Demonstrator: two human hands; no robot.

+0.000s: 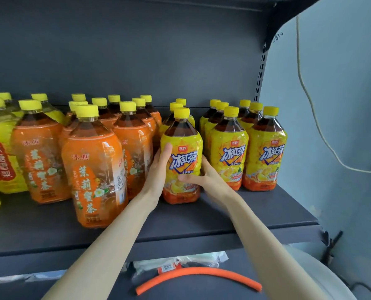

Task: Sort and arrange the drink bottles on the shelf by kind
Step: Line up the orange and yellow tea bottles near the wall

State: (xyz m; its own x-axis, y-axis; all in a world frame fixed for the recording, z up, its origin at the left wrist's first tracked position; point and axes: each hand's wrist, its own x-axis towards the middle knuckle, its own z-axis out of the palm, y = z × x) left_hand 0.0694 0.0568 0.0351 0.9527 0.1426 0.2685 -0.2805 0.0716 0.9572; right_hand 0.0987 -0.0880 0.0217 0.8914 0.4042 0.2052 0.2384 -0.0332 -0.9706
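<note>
Yellow-wrapped iced black tea bottle [183, 148], yellow cap, dark tea up to the shoulder. Location: upright on the grey shelf [256, 204], at the front of its own row, just beside the orange jasmine honey tea bottles [93, 169] to its left, with matching iced tea rows [264, 156] to its right. Hold: your left hand [158, 164] and right hand [206, 178] clasp its body from either side, fingers [203, 163] curled round the label. Handling: full, so likely heavy; the glossy film looks slippery, and the thin plastic may give under a squeeze. Grip at the waist with both palms, never by the cap.
</note>
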